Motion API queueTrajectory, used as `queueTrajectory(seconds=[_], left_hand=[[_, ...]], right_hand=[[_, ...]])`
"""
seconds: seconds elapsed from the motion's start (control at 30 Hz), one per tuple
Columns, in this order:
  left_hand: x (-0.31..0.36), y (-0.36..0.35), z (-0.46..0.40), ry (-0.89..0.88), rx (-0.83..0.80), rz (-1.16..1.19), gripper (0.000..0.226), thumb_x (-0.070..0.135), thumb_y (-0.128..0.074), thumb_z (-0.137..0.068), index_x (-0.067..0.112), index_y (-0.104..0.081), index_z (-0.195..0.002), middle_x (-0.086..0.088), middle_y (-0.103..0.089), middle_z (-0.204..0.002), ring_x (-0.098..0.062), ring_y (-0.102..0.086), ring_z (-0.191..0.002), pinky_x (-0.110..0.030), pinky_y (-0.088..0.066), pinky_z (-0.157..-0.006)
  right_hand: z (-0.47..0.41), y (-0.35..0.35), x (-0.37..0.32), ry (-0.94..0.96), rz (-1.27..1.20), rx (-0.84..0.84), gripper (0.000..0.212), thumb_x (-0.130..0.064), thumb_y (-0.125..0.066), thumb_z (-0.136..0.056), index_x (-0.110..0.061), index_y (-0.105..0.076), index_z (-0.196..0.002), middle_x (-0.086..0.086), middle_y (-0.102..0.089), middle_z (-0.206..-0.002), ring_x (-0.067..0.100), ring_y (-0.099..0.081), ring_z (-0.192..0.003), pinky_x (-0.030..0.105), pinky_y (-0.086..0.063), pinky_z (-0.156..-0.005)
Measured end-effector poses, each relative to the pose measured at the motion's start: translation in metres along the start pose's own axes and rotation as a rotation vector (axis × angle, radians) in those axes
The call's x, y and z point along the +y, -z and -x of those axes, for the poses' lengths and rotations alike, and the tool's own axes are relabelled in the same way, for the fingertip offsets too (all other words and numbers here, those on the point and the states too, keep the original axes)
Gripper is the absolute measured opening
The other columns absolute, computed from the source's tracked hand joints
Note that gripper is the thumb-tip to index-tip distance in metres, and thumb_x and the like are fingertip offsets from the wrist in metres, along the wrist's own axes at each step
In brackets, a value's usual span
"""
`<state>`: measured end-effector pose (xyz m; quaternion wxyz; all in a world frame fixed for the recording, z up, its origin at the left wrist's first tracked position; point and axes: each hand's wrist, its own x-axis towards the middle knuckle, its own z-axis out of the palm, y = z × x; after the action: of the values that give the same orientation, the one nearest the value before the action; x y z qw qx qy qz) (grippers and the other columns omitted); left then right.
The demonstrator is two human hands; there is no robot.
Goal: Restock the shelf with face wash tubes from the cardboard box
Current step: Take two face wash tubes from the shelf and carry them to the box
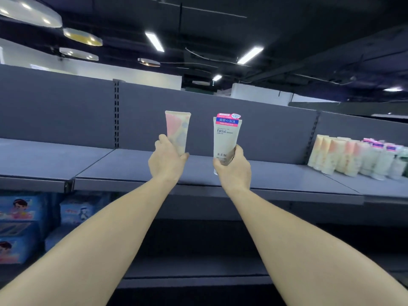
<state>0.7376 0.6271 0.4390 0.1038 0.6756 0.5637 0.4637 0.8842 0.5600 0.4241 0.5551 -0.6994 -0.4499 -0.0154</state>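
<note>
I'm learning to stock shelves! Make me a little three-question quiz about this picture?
1. True or false: the left hand holds nothing.
2. Which tube has the word "Facial" printed on it? A) the tube in the right hand B) the tube in the left hand
3. Fill in: the row of tubes already standing on the grey shelf is on the ___ side.

Key: 1 false, it grips the pastel tube. 2 A, the white tube. 3 right, the stocked tubes.

Both forearms are bare, no sleeves, left hand (pixel 166 161) and right hand (pixel 234 167) ungloved.
</note>
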Motion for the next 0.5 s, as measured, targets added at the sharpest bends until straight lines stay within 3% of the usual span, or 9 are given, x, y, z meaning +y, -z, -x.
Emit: queueTrajectory(seconds=[0.23, 0.33, 0.5], left_hand=[[0.049, -0.03, 0.057, -0.119, -0.124, 0.085, 0.05, 0.039, -0.069, -0.084, 0.009, -0.041, -0.111, -0.007, -0.056, -0.106, -0.03, -0.061, -0.088, -0.037, -0.043, -0.064], [0.076, -0.05, 0.098, -0.195, -0.235, 0.124, 0.05, 0.04, -0.069, -0.083, 0.01, -0.042, -0.113, -0.005, -0.056, -0.108, -0.03, -0.061, -0.09, -0.037, -0.043, -0.067], [0.112, -0.094, 0.184, -0.319, -0.468, 0.175, 0.049, 0.041, -0.07, -0.081, 0.012, -0.042, -0.108, -0.004, -0.058, -0.109, -0.03, -0.061, -0.093, -0.037, -0.045, -0.072]], right_hand=[[0.036, 0.073, 0.045, -0.07, 0.012, 0.185, 0.046, -0.03, -0.068, -0.081, -0.035, -0.045, -0.121, -0.014, -0.06, -0.104, 0.009, -0.06, -0.089, 0.031, -0.054, -0.074], [0.062, 0.114, 0.079, -0.165, 0.101, 0.253, 0.043, -0.034, -0.069, -0.079, -0.031, -0.046, -0.115, -0.01, -0.061, -0.104, 0.014, -0.063, -0.089, 0.035, -0.055, -0.072], [0.126, 0.191, 0.144, -0.387, 0.218, 0.388, 0.055, -0.033, -0.068, -0.08, -0.026, -0.044, -0.129, -0.005, -0.061, -0.109, 0.017, -0.059, -0.091, 0.033, -0.051, -0.074]])
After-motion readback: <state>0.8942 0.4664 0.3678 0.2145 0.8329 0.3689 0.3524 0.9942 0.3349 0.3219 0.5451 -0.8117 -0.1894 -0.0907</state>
